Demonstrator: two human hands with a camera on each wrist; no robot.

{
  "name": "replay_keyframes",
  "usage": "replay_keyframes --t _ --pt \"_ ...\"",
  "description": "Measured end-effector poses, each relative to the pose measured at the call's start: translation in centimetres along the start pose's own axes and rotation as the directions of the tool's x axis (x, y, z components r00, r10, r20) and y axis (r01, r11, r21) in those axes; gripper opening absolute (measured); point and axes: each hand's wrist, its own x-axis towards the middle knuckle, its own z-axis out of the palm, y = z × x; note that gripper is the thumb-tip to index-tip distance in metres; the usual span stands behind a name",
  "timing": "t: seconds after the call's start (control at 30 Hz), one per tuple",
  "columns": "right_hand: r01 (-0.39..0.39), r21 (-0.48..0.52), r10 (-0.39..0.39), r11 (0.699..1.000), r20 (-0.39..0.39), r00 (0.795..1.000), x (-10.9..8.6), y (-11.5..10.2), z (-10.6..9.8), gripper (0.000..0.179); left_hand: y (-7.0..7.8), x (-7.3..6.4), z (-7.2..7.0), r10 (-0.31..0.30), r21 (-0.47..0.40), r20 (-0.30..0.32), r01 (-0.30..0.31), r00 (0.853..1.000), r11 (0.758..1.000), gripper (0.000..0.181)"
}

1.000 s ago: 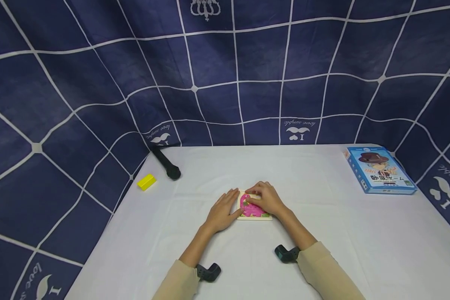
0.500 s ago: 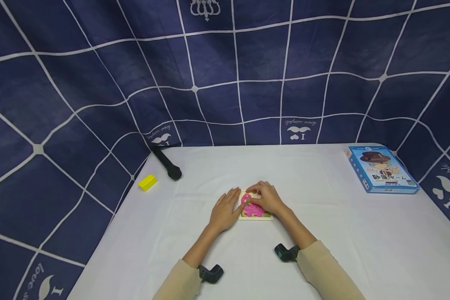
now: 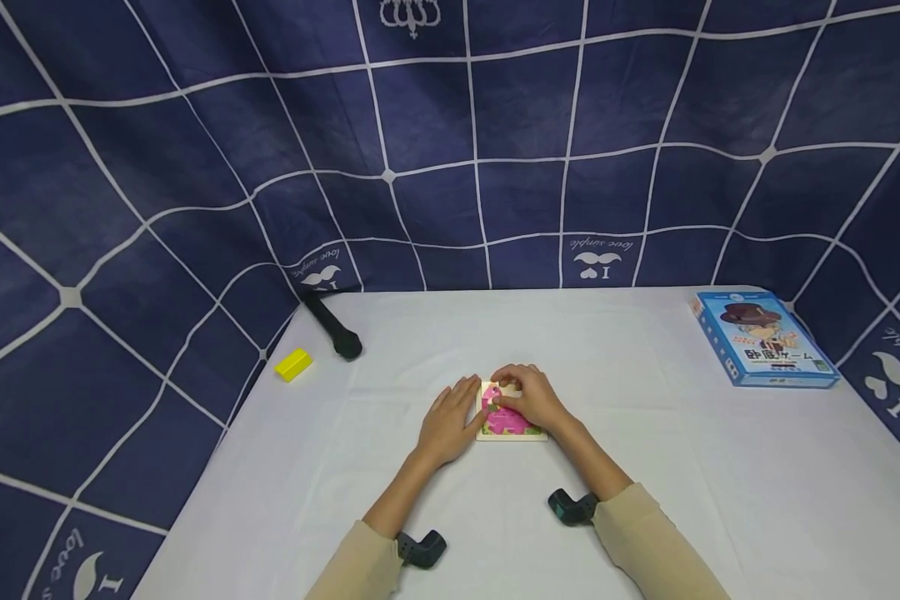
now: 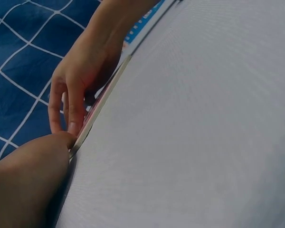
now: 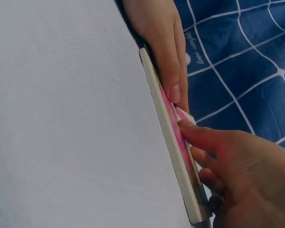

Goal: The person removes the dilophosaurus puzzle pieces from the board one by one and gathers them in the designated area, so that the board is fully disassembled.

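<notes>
While the left hand (image 3: 447, 425) lies with straight fingers along the left edge of a small board (image 3: 512, 439), its thumb reaching over onto the picture, the right hand (image 3: 536, 398) pinches 1 piece (image 5: 184, 115) between thumb and fingertips above the board's upper left part. The piece stands tilted, its white edge visible from the right wrist; whether it touches the board beneath is hard to tell. Flat on the white table (image 3: 615, 442), the board sits between the 2 hands, its pink and green picture partly covered by the right hand's fingers and palm.

Tan sleeves (image 3: 652, 537) cover the forearms, and 2 dark devices (image 3: 422, 550) sit at the wrists. At the table's far left lies a black microphone (image 3: 333, 327), with a yellow block (image 3: 294, 365) just beside it, nearer the person. Well apart at far right rests a blue box (image 3: 765, 340) printed with a figure in a brown hat. Behind, a navy curtain (image 3: 525, 108) crossed by white lines hangs around the table's back and sides.
</notes>
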Motion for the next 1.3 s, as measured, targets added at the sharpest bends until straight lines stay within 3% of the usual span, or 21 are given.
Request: replay_keyframes --t 0.4,0.9,1.1,1.3 --pt "0.058 0.055 -0.056 0.997 -0.025 0.998 0.0 0.1 0.2 0.030 -0.2 -0.1 -0.1 -0.008 0.009 0.018 0.008 1.000 1.000 0.060" --pt "0.034 0.132 -0.027 0.991 -0.054 0.998 -0.1 0.2 0.2 0.028 -0.4 -0.2 -0.1 0.008 -0.002 -0.008 -0.008 1.000 1.000 0.059" --pt "0.001 0.180 0.013 0.984 -0.076 0.997 -0.5 -0.3 -1.0 0.029 -0.3 -0.1 0.0 -0.004 0.002 0.009 0.004 1.000 1.000 0.060" --pt "0.020 0.148 0.000 0.989 -0.139 0.990 -1.4 0.0 -3.2 0.029 -0.1 0.0 0.0 -0.002 0.012 0.013 0.002 1.000 1.000 0.060"
